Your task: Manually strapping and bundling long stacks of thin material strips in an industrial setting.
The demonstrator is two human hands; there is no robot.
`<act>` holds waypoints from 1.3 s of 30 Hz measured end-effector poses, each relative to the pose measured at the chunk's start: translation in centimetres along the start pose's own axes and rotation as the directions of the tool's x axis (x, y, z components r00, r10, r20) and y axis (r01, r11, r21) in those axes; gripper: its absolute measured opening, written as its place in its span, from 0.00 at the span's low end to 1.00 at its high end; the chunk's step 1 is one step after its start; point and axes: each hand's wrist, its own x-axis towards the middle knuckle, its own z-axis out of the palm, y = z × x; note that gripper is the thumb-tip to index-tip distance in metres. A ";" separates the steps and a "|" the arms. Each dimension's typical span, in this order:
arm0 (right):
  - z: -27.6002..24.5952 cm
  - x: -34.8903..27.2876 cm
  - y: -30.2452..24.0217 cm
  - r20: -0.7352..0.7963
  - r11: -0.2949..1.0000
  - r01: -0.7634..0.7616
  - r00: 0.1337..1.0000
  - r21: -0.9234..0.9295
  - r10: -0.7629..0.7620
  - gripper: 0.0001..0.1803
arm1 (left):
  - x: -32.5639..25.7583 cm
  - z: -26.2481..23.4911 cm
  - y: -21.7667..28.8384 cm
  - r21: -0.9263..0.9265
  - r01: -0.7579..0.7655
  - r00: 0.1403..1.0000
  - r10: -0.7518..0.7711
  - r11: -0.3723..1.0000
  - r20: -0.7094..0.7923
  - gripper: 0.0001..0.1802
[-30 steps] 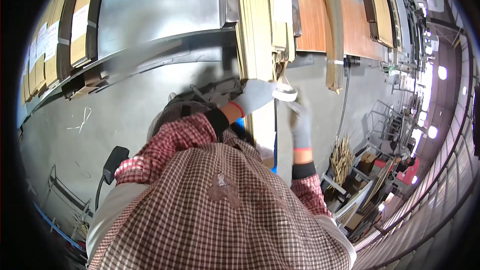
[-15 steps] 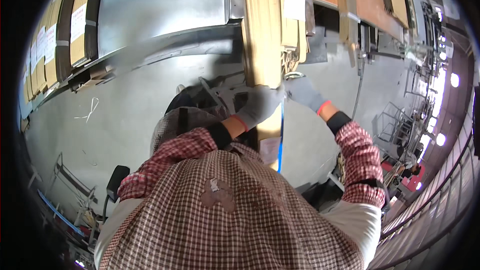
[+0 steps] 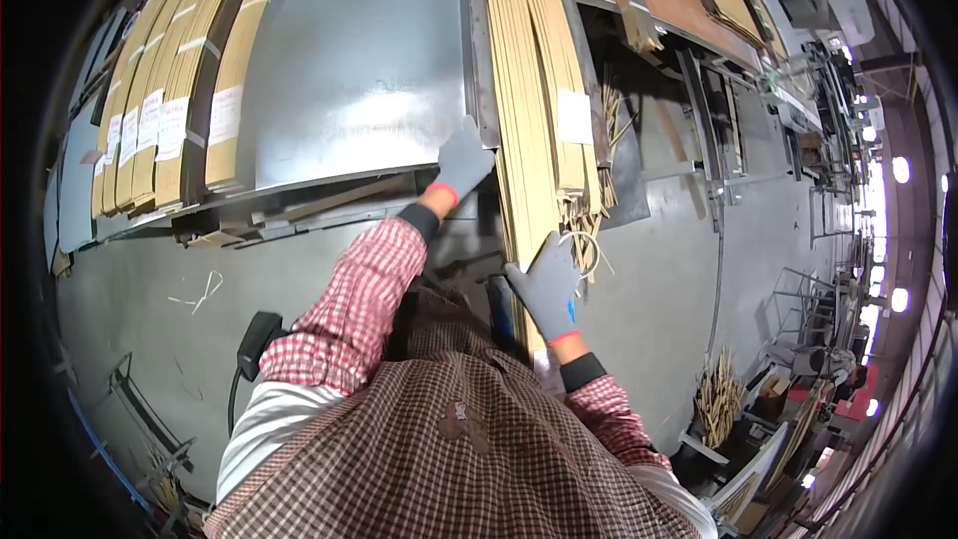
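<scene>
Right hand (image 3: 549, 284): spread, thumb wide of the fingers, laid over the near part of the long slats (image 3: 521, 130). A pale ring (image 3: 598, 252), apparently a tape roll, sits at its fingertips; whether a finger hooks it cannot be told. Left hand (image 3: 464, 162): fingers forward at the near corner of the metal table (image 3: 349, 70), left of the slats; whether they pinch anything cannot be told.

Progress, as judged: the slats are stacked and roughly aligned, running forward from the right hand, but no band is visible around them, so binding appears outstanding. Bundles (image 3: 185, 70) well left of the left hand carry white bands and labels and appear finished. A shorter bundle (image 3: 561, 70), ahead of the right hand, bears a label (image 3: 574, 117).

Containers: well right of the right hand, sticks (image 3: 718, 399) stand gathered, their holder unclear. Beside them is a carton (image 3: 771, 399), contents not discernible.
</scene>
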 end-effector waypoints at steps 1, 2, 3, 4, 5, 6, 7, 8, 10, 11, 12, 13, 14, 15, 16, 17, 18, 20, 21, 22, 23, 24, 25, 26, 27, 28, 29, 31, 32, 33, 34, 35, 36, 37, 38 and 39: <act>0.3 0.1 -0.4 -0.010 1.000 0.002 1.000 0.005 -0.002 0.38 | 1.4 0.1 -0.6 0.003 -0.007 1.000 0.007 1.000 -0.008 0.20; 0.7 0.2 -0.7 -0.045 0.999 -0.010 0.999 0.051 0.013 0.40 | 2.4 0.5 -2.4 -0.002 -0.056 0.996 0.056 0.998 -0.064 0.16; 0.9 0.2 -0.5 -0.073 0.995 -0.032 0.997 0.093 0.038 0.41 | 2.8 0.9 -3.6 -0.008 -0.107 0.988 0.105 0.994 -0.109 0.13; 0.9 0.2 -0.1 -0.065 0.992 -0.049 0.996 0.112 0.056 0.40 | 2.8 0.7 -3.7 0.031 -0.130 0.988 0.132 0.991 -0.078 0.14; 0.9 0.1 0.2 -0.063 0.992 -0.061 0.996 0.113 0.069 0.40 | 2.1 0.3 -4.4 0.031 -0.136 0.988 0.138 0.990 -0.066 0.14; 1.2 0.0 0.7 -0.072 0.992 -0.067 0.995 0.103 0.075 0.40 | 1.3 -0.7 -4.6 -0.006 -0.203 0.977 0.203 0.979 -0.062 0.15; 1.3 0.1 1.0 -0.084 0.994 -0.063 0.994 0.093 0.071 0.40 | 0.7 -1.8 -4.9 -0.045 -0.265 0.963 0.262 0.963 -0.070 0.15; 0.8 0.2 0.4 -0.032 0.992 -0.102 0.994 0.075 0.105 0.41 | 0.1 -3.0 -6.5 -0.038 -0.260 0.963 0.257 0.965 -0.078 0.15; 0.5 0.2 0.0 0.006 0.988 -0.114 0.994 0.102 0.114 0.41 | -1.4 -5.1 -8.9 0.013 -0.281 0.960 0.281 0.960 -0.017 0.17; 0.5 0.2 0.0 0.048 0.983 -0.136 0.990 0.124 0.131 0.41 | -2.1 -5.8 -9.5 0.014 -0.271 0.962 0.271 0.962 -0.021 0.17; 0.8 0.1 0.8 0.056 0.984 -0.133 0.990 0.118 0.127 0.41 | -3.4 -7.2 -8.9 0.129 -0.286 0.956 0.291 0.949 -0.021 0.17; 1.5 0.0 1.8 -0.050 0.969 -0.028 0.998 0.245 0.041 0.41 | -5.2 -8.3 -8.2 0.244 -0.294 0.952 0.307 0.924 -0.017 0.18; 2.1 -0.1 3.0 -0.162 0.930 0.085 0.986 0.357 -0.028 0.41 | -7.6 -8.0 -6.5 0.217 -0.340 0.859 0.396 0.915 -0.324 0.18; 2.4 0.7 4.7 -0.080 0.914 0.011 0.996 0.405 0.023 0.39 | -10.0 -9.4 -2.8 0.091 -0.163 0.981 0.171 0.982 -0.089 0.16; 0.4 1.4 4.0 -0.014 0.907 -0.058 0.997 0.418 0.071 0.40 | -12.3 -8.2 -2.6 -0.016 -0.301 0.934 0.292 0.953 -0.205 0.14; -1.8 1.9 3.6 0.053 0.897 -0.146 0.989 0.416 0.136 0.42 | -14.4 -5.8 -1.4 -0.071 -0.499 0.797 0.426 0.864 -0.428 0.20; -0.5 2.6 5.2 0.070 0.901 -0.162 0.987 0.403 0.146 0.36 | -14.8 -1.0 -1.8 -0.281 -0.253 0.961 0.205 0.926 -0.187 0.26; 0.9 3.9 5.1 0.209 0.899 -0.213 0.968 0.383 0.141 0.30 | -12.9 2.5 0.7 -0.532 0.358 0.870 -0.067 0.767 0.488 0.36; 1.8 4.0 5.5 0.273 0.917 -0.224 0.952 0.329 0.135 0.28 | -13.8 3.9 2.3 -0.528 0.366 0.861 -0.065 0.766 0.504 0.36; 1.9 2.9 6.1 0.287 0.920 -0.218 0.950 0.325 0.124 0.28 | -15.7 4.9 3.8 -0.502 0.192 0.956 -0.045 0.843 0.290 0.39; 1.8 1.4 7.0 0.144 0.912 -0.080 0.989 0.401 0.023 0.27 | -16.9 5.4 4.9 -0.428 0.015 0.998 0.011 0.903 0.057 0.42; 1.7 0.3 7.4 -0.011 0.885 0.059 0.998 0.462 -0.061 0.26 | -19.0 6.0 4.8 -0.251 -0.015 0.993 0.044 0.968 0.110 0.42; 1.8 -1.5 8.0 0.011 0.883 0.037 0.999 0.467 -0.047 0.26 | -21.7 6.5 4.0 -0.062 -0.045 0.979 0.056 0.997 0.196 0.42; 1.8 -3.0 8.8 0.170 0.878 -0.005 0.981 0.479 -0.088 0.25 | -22.6 6.8 2.5 -0.126 -0.327 0.929 0.343 0.937 0.140 0.42; 1.9 -4.1 9.5 0.312 0.873 -0.049 0.942 0.486 -0.121 0.25 | -22.9 5.9 2.0 -0.128 -0.328 0.924 0.347 0.936 0.164 0.42; 2.1 -4.0 10.0 0.358 0.900 -0.051 0.926 0.434 -0.119 0.24 | -22.0 4.3 2.5 -0.238 -0.211 0.878 0.291 0.948 0.380 0.41; 2.2 -2.7 10.1 0.358 0.898 -0.047 0.925 0.438 -0.126 0.24 | -20.9 3.0 3.4 -0.314 -0.066 0.782 0.245 0.947 0.573 0.41; 1.9 -0.3 8.9 0.129 0.931 0.107 0.979 0.348 -0.161 0.23 | -18.7 2.4 4.6 -0.177 0.181 0.765 -0.026 0.967 0.643 0.40; 1.7 1.4 7.5 0.168 0.927 -0.016 0.984 0.375 -0.052 0.22 | -16.4 3.2 4.4 -0.250 0.197 0.834 -0.028 0.948 0.551 0.42; 1.9 2.7 6.6 0.215 0.907 -0.137 0.975 0.397 0.053 0.21 | -15.6 4.0 4.2 -0.323 0.209 0.891 -0.043 0.923 0.453 0.44; 3.0 3.2 7.0 0.020 0.930 0.142 0.987 0.340 -0.158 0.21 | -16.3 4.6 4.0 -0.316 0.212 0.886 -0.046 0.925 0.462 0.44; 2.8 2.1 7.3 0.027 0.930 0.131 0.988 0.344 -0.149 0.21 | -17.6 5.2 3.7 -0.270 0.140 0.899 -0.008 0.952 0.438 0.46; 2.3 1.7 7.2 0.061 0.921 0.084 0.991 0.380 -0.116 0.22 | -17.8 5.7 3.2 -0.220 0.068 0.917 0.026 0.973 0.398 0.48; 2.0 0.4 7.1 0.105 0.911 0.015 0.992 0.412 -0.064 0.22 | -19.0 6.0 2.8 -0.211 0.071 0.912 0.022 0.975 0.410 0.48; 3.1 -0.4 7.6 0.208 0.877 -0.105 0.978 0.468 0.006 0.24 | -20.1 6.3 2.5 -0.172 0.071 0.925 0.000 0.982 0.380 0.47; 3.0 -0.2 7.7 0.210 0.876 -0.102 0.978 0.471 0.001 0.24 | -20.4 6.3 2.8 -0.139 0.071 0.943 -0.021 0.988 0.333 0.46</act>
